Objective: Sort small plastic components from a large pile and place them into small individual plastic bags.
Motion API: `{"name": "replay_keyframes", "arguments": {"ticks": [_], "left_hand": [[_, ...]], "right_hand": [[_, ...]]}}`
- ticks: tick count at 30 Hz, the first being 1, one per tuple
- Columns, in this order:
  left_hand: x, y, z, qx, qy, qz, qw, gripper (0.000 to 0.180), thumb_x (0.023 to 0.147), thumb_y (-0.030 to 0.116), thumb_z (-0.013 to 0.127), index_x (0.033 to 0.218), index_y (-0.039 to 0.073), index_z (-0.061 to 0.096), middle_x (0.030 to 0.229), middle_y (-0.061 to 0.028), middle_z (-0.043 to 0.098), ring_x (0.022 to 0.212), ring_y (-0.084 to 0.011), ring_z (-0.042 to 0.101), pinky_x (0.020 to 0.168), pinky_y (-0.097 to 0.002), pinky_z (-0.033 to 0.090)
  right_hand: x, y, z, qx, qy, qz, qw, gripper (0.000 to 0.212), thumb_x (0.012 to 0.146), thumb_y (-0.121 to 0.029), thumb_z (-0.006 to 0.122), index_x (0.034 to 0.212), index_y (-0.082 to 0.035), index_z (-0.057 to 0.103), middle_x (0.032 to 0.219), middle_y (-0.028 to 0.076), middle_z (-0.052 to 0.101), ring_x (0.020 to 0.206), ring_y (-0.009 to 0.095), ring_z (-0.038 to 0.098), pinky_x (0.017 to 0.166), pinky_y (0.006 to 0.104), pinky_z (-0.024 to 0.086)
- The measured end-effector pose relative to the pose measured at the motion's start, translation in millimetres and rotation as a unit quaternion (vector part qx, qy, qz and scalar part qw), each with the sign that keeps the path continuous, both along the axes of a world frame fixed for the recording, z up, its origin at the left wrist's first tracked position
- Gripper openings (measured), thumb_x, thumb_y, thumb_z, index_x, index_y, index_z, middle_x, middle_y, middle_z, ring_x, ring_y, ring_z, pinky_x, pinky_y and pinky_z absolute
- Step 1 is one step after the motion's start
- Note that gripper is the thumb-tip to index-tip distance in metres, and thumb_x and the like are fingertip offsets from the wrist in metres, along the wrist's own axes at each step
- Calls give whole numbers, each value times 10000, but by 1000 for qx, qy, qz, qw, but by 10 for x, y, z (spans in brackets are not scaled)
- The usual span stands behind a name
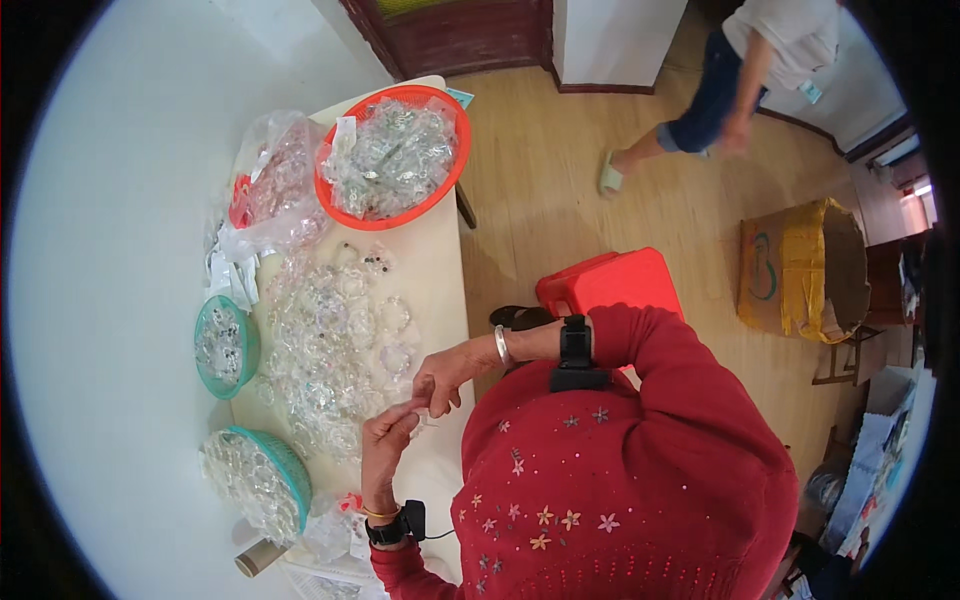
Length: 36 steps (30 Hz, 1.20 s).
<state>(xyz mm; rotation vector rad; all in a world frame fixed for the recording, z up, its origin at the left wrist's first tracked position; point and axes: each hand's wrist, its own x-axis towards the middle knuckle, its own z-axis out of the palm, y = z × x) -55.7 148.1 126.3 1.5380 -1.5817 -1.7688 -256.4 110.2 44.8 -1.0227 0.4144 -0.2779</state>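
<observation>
My left hand (387, 436) and my right hand (447, 377) meet above the table's edge, fingertips almost touching. Both are closed in a pinch. Something small and thin, pale in colour, seems to be between the fingers, but it is too small to name. Beside them on the table spreads a large pile of clear, shiny beaded bracelets (325, 350), some in clear wrappings. A few loose rings of beads (395, 315) lie at the pile's edge, close to my right hand.
A red basket (465, 150) of wrapped pieces stands on the cream table (440, 270). Beside the pile are a plastic bag (285, 185), a green bowl (250, 345) and a teal basket (285, 470). A red stool (640, 275), a cardboard box (790, 270) and a walking person (725, 85) are beyond.
</observation>
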Motion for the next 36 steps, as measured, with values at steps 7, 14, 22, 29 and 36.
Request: {"name": "replay_keyframes", "arguments": {"ticks": [7,14,22,29,36], "left_hand": [[-119,-29,-48,-17,-15,-41,999,282,806,31,586,1074,61,666,914,51,649,574,14,400,475,-141,281],[-264,-166,-47,32,-38,-41,998,287,840,43,563,1116,58,642,896,41,648,546,5,360,466,-148,267],[-604,-344,-25,69,0,22,997,295,857,43,553,1137,89,635,944,34,655,581,20,368,495,-149,277],[-566,-693,-249,47,7,-9,999,260,829,-4,574,1071,38,657,948,-29,670,688,-61,527,615,-200,415],[-428,-982,-306,-49,-9,56,997,225,788,-45,599,996,-4,674,938,-71,673,813,-146,605,737,-256,462]], "right_hand": [[-81,-38,-33,-53,19,-23,998,345,669,-149,709,957,10,606,798,73,630,707,164,600,592,291,481],[-233,-10,-31,-156,102,-65,980,291,612,-126,715,852,7,619,693,68,613,606,156,577,524,302,462],[-395,-143,-153,-162,136,-116,971,221,591,-109,691,762,6,612,585,50,579,509,146,539,468,304,441],[-458,-507,-256,-132,126,-67,981,304,592,-148,696,834,6,597,710,97,622,668,200,590,626,325,467],[-232,-1161,-375,-166,87,30,982,331,589,-146,711,874,-4,621,778,113,645,715,192,611,622,329,481]]}}
